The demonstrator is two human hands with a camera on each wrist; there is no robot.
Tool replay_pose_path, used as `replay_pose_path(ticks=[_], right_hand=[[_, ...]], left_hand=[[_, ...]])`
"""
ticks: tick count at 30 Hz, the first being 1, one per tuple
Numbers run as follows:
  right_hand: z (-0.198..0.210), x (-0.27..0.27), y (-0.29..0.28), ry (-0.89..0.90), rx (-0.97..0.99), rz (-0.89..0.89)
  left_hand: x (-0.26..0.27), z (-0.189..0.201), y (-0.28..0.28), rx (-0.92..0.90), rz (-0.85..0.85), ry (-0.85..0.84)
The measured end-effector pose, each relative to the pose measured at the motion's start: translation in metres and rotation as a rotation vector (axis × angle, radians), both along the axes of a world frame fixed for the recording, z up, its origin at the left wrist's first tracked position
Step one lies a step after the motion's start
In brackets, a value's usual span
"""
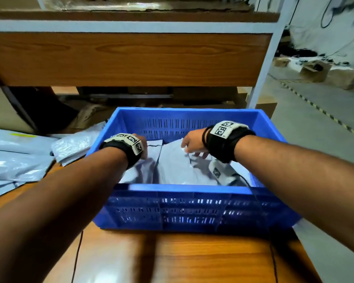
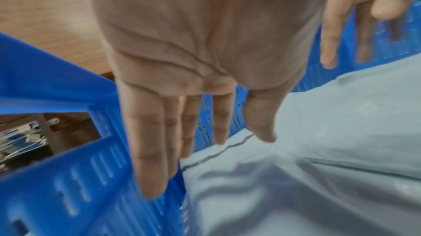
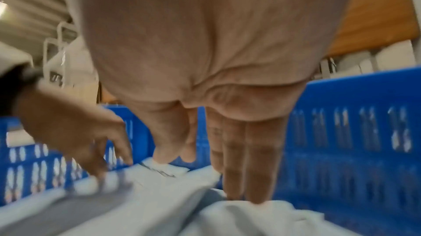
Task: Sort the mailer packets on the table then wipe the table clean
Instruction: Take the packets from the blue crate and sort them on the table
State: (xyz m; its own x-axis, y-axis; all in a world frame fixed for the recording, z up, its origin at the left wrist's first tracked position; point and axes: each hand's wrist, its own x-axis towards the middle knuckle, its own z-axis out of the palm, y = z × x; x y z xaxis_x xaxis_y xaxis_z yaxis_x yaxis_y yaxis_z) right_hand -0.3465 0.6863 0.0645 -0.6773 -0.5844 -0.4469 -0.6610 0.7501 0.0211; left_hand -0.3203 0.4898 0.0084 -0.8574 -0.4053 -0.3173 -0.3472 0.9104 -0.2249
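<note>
Grey mailer packets (image 1: 178, 166) flattened in blue crate (image 1: 184, 190).
I'd press evenly, left hand (image 2: 205, 45) and right hand (image 3: 205, 59) both spread wide, gripping nothing, tucking edges toward crate's far wall.

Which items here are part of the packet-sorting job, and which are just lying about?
Part of the job:
- grey mailer packets in the crate
- blue crate
- packets piled at the left
- wooden table
- left hand
- right hand

Lying about:
- cardboard boxes on the floor
- shelf behind
</note>
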Motion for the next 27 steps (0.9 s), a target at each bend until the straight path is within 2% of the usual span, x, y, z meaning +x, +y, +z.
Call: replay_pose_path(ticks=[2, 5, 8, 11, 13, 15, 16, 19, 22, 27], right_hand=[[0.001, -0.005, 0.011, 0.059, 0.063, 0.035], [-0.012, -0.014, 0.025, 0.001, 0.126, 0.013], [-0.027, -0.016, 0.032, -0.07, 0.135, -0.019], [-0.038, -0.014, 0.031, -0.077, 0.147, -0.037], [-0.039, -0.017, 0.032, -0.084, 0.169, -0.068], [-0.035, -0.022, 0.034, -0.1, 0.187, -0.079], [-0.033, -0.024, 0.034, -0.106, 0.19, -0.074], [-0.023, -0.024, 0.028, -0.036, 0.098, -0.004], [-0.023, -0.016, 0.012, -0.016, 0.02, 0.088], [-0.041, -0.004, -0.011, -0.035, 0.056, 0.148]], left_hand=[[0.007, 0.004, 0.006, -0.008, -0.033, 0.013], [0.009, -0.004, 0.015, 0.054, -0.124, -0.017], [0.003, -0.014, 0.018, 0.079, -0.151, -0.203], [-0.031, -0.055, -0.013, 0.135, -0.15, -0.316], [-0.047, -0.077, -0.029, 0.095, -0.135, -0.362], [-0.045, -0.076, -0.032, 0.047, -0.18, -0.358], [-0.036, -0.063, -0.026, 0.048, -0.219, -0.349], [-0.022, -0.046, -0.019, 0.091, -0.226, -0.29], [-0.016, -0.046, -0.02, 0.115, -0.225, -0.293], [-0.029, -0.055, -0.031, 0.153, -0.189, -0.316]])
